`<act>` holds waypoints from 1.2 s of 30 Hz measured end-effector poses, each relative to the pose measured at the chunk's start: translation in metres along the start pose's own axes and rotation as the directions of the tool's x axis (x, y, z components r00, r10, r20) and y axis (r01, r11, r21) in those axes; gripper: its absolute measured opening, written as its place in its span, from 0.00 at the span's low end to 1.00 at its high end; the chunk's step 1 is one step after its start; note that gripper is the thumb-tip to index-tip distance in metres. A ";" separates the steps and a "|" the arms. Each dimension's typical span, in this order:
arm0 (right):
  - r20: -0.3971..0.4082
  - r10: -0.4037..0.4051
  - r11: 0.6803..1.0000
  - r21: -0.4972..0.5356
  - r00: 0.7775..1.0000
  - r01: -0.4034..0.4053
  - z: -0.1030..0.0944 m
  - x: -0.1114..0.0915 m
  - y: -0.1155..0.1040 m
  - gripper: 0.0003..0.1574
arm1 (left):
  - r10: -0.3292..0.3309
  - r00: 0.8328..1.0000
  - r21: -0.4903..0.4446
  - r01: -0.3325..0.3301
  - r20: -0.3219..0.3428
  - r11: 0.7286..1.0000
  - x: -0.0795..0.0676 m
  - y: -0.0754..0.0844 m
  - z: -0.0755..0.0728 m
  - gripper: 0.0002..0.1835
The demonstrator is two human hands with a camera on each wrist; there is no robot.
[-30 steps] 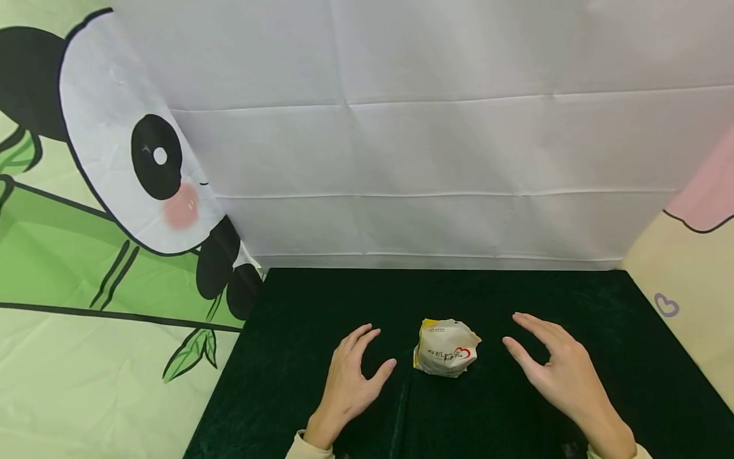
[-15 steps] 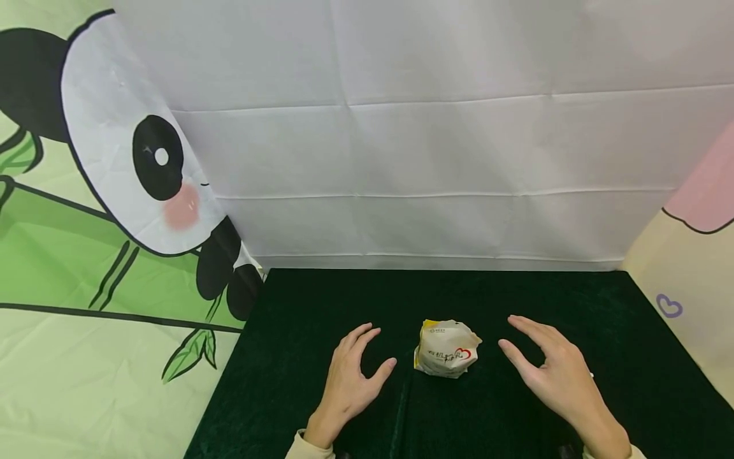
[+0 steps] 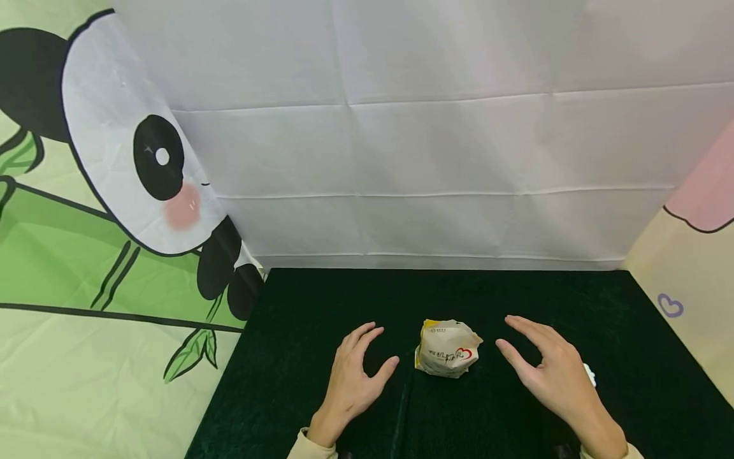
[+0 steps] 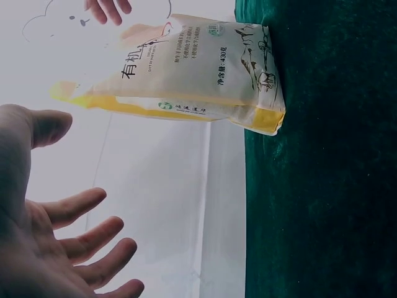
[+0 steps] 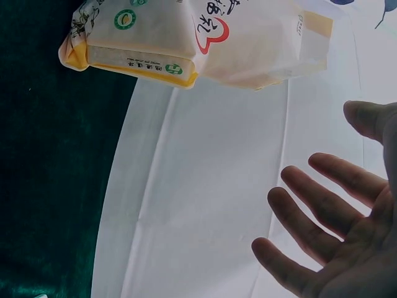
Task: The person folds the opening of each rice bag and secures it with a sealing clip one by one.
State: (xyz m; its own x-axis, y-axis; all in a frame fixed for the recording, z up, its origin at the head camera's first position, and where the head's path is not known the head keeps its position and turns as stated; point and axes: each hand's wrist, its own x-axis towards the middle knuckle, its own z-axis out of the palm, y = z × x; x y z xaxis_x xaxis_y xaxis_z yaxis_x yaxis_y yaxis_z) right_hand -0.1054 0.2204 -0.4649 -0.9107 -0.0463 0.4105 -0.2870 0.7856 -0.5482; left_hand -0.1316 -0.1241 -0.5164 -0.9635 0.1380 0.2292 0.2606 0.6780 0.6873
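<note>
Only the head view shows both hands (image 3: 352,381) whole.

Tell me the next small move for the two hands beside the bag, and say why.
I'd probably ease the left hand and right hand inward together until they meet the sides of the bag. It stands on the dark green cloth between them, neither hand touches it yet, and both have thumb and fingers parted.
</note>
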 end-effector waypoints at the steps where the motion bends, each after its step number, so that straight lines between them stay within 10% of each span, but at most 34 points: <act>1: -0.003 0.000 1.000 -0.001 1.000 0.000 0.000 -0.001 -0.001 0.30 | 0.002 1.000 0.000 -0.002 0.000 1.000 -0.001 0.000 0.000 0.30; 36: -0.024 0.029 0.999 0.022 0.999 -0.029 0.015 -0.015 -0.015 0.29 | 0.055 0.998 -0.031 -0.055 0.019 0.998 -0.008 0.002 -0.003 0.30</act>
State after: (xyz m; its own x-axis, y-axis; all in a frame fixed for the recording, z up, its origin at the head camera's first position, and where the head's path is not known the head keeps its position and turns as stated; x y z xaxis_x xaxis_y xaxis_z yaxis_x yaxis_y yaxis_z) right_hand -0.0925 0.2001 -0.4739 -0.9111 -0.0083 0.4120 -0.2672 0.7731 -0.5753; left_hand -0.1230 -0.1259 -0.5151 -0.9486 0.1888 0.2539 0.3147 0.6464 0.6951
